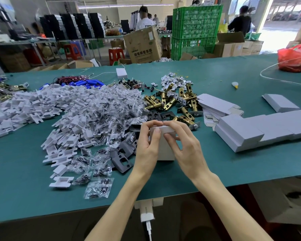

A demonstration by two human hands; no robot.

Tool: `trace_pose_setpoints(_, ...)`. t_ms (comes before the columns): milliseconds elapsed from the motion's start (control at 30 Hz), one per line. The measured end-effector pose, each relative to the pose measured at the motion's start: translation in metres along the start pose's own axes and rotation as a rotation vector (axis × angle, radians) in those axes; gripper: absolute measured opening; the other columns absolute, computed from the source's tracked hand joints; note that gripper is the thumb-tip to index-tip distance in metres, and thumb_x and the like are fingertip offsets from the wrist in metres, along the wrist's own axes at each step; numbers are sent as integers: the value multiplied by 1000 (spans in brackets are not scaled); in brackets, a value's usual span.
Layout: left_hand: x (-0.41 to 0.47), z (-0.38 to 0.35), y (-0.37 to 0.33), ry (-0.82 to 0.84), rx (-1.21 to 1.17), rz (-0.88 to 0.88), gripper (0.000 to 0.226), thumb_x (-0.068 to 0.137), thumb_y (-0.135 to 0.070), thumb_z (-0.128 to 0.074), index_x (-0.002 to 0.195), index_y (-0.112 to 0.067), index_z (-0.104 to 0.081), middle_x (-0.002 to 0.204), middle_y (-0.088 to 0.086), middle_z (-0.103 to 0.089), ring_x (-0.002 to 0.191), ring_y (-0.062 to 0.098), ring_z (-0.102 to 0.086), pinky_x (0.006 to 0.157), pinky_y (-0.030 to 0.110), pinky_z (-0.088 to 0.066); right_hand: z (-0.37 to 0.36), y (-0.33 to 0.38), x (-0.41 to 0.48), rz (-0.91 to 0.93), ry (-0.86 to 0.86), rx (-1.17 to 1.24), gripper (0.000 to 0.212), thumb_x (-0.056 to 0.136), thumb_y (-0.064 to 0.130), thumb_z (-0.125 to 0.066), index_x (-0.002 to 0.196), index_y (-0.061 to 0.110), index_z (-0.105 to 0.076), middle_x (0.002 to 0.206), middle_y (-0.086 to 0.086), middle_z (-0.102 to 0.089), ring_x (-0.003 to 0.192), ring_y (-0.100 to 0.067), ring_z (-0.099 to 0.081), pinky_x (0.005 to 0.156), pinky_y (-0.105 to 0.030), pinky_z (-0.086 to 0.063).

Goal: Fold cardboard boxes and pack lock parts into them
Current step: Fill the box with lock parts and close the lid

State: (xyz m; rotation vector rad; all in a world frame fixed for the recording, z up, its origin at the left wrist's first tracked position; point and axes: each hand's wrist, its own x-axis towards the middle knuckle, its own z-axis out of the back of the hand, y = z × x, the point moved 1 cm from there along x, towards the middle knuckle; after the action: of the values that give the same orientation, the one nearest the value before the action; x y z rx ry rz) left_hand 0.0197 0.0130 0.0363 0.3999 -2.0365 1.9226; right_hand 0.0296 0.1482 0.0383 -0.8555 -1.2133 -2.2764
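A small white cardboard box (165, 150) stands upright on the green table (24, 180) in front of me. My left hand (149, 145) grips its left side, fingers curled over the top flap. My right hand (182, 145) holds the right side, with its fingertips on the top edge and its thumb on the front face. Brass latch bolts (174, 103) lie in a heap just behind the box. Dark strike plates (122, 157) lie to its left. Flat unfolded box blanks (215, 105) are stacked at the right.
A large pile of white plastic inserts (42, 105) and clear screw bags (97, 187) covers the left of the table. Closed white boxes (261, 129) form a row at the right. A red bag (293, 58) sits far right. People and green crates (195, 28) stand beyond the table.
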Motion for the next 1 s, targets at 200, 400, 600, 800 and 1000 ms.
trace_pose_setpoints(200,0,2,0,-16,0,-26,16,108,-14,-50,119,-15,-62,117,-3,-68,114,16,-63,101,36,-50,0,0,0,3,-29,9,35,102,18,-62,137,19,-60,133,11,-58,114,6,-59,92,-30,-56)
trace_pose_setpoints(400,0,2,-1,-30,-12,43,19,106,-33,-52,119,-24,-63,117,-2,-68,107,19,-64,92,50,-57,5,-1,2,-89,27,105,33,105,23,-56,137,24,-61,132,18,-60,118,-3,-60,93,-24,-54)
trace_pose_setpoints(600,0,0,-1,-30,-6,41,14,110,-24,-50,119,-20,-60,110,-9,-69,93,6,-66,70,24,-56,15,-3,10,-229,44,234,25,108,18,-50,122,24,-70,113,14,-73,111,-14,-67,90,-39,-57)
trace_pose_setpoints(800,1,-2,-4,-42,8,48,12,111,-20,-49,116,-19,-60,109,-7,-70,94,11,-67,72,30,-58,15,0,13,-179,33,115,23,107,18,-52,123,22,-69,114,16,-71,111,-5,-65,87,-19,-52)
trace_pose_setpoints(1000,0,-1,-5,-45,17,45,13,110,-18,-50,117,-17,-61,112,-3,-69,97,14,-64,77,32,-57,16,4,11,-171,46,91,17,107,23,-52,116,31,-65,108,19,-70,93,-8,-69,76,-15,-50)
